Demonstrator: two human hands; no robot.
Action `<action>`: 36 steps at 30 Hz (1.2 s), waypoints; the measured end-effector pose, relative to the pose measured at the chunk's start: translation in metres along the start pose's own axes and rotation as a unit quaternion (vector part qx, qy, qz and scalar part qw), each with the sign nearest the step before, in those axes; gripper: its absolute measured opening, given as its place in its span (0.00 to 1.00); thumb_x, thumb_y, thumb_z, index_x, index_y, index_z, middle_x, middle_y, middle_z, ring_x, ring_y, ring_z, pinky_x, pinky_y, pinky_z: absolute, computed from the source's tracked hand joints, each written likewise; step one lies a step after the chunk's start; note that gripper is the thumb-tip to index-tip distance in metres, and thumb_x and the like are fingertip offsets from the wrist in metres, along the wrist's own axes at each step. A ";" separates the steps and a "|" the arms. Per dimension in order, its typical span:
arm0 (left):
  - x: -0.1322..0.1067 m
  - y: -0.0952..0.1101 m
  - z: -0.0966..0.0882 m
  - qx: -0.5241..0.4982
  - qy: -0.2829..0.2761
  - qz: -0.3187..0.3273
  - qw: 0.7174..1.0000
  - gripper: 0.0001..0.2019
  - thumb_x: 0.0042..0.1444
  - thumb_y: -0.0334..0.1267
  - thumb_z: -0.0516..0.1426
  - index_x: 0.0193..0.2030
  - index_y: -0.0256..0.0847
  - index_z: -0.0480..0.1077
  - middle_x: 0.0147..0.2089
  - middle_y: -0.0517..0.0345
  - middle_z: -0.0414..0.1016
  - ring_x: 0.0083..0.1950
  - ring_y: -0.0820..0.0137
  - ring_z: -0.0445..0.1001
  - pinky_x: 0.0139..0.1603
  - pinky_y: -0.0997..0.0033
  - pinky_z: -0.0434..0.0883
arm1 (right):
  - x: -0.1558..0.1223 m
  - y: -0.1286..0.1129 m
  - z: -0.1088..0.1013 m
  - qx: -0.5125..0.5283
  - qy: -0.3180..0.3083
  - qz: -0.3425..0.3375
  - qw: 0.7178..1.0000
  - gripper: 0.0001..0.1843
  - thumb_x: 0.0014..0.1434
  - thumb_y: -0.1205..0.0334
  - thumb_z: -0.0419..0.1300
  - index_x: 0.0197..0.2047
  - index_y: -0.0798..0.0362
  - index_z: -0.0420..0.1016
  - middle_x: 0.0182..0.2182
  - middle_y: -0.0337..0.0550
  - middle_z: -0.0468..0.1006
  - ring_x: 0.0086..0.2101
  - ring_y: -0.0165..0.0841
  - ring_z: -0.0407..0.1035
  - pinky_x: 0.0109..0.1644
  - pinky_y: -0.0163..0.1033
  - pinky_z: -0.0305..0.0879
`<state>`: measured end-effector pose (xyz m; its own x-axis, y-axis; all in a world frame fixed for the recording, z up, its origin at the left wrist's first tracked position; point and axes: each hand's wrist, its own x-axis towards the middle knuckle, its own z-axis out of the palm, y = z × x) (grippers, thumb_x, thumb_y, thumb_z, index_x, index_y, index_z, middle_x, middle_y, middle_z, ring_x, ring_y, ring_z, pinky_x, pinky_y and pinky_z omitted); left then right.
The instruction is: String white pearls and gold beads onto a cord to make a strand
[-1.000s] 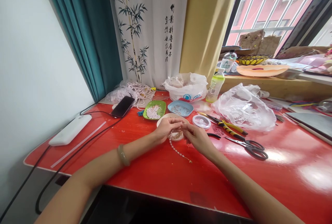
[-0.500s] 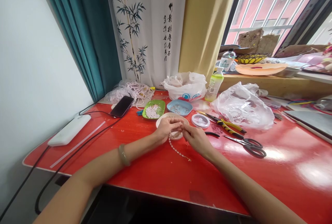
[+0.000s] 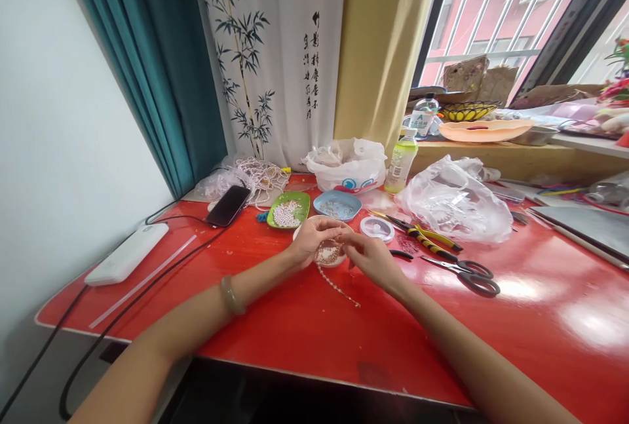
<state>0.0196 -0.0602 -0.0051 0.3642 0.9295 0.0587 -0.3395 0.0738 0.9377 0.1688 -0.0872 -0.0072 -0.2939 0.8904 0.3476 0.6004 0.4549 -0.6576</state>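
While left hand [image 3: 309, 242] and right hand [image 3: 371, 257] are apparently pinching the bead chain [image 3: 336, 288], it's draping limp; likely light, grip near end

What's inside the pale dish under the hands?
In the pale dish, small gold and whitish beads show; a beaded strand lies on the table nearby. The left hand and right hand cover part, so anything beneath them can't be seen.

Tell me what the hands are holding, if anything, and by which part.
Cannot be told: the left hand and right hand meet near the beaded strand, any hold on it hidden.
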 end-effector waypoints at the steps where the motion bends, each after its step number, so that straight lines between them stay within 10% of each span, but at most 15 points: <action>1: -0.001 0.001 0.000 0.004 -0.006 -0.003 1.000 0.11 0.38 0.35 0.64 0.31 0.34 0.74 0.31 0.56 0.75 0.29 0.76 0.70 0.31 0.77 0.66 | 0.001 0.001 -0.003 0.017 0.008 0.008 1.000 0.16 0.51 0.69 0.46 0.39 0.53 0.71 0.28 0.40 0.75 0.20 0.27 0.67 0.25 0.31 0.62; 5: -0.003 0.004 0.000 0.013 -0.022 -0.025 0.999 0.12 0.37 0.35 0.65 0.31 0.35 0.75 0.31 0.55 0.74 0.28 0.76 0.70 0.29 0.77 0.66 | 0.004 0.001 -0.012 0.085 0.013 0.012 0.996 0.21 0.54 0.67 0.43 0.52 0.55 0.60 0.38 0.46 0.74 0.23 0.27 0.70 0.26 0.33 0.66; 13: -0.005 0.010 0.003 0.004 -0.028 -0.070 0.997 0.10 0.37 0.32 0.63 0.31 0.34 0.76 0.29 0.55 0.74 0.26 0.77 0.68 0.28 0.77 0.64 | 0.008 0.001 -0.018 0.077 0.049 -0.011 0.996 0.11 0.54 0.60 0.51 0.33 0.55 0.73 0.27 0.42 0.75 0.29 0.32 0.69 0.34 0.36 0.65; 36: 0.006 0.012 0.001 0.064 -0.056 -0.122 0.989 0.11 0.37 0.37 0.64 0.29 0.35 0.73 0.29 0.55 0.73 0.25 0.77 0.66 0.25 0.76 0.63 | 0.012 0.000 -0.045 -0.050 0.097 -0.095 0.990 0.10 0.54 0.65 0.53 0.33 0.51 0.76 0.28 0.42 0.77 0.28 0.32 0.69 0.33 0.36 0.63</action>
<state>0.0191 -0.0542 0.0065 0.5176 0.8434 -0.1443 -0.1189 0.2379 0.9640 0.1985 -0.0773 0.0267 -0.2655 0.7653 0.5863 0.6221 0.6006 -0.5023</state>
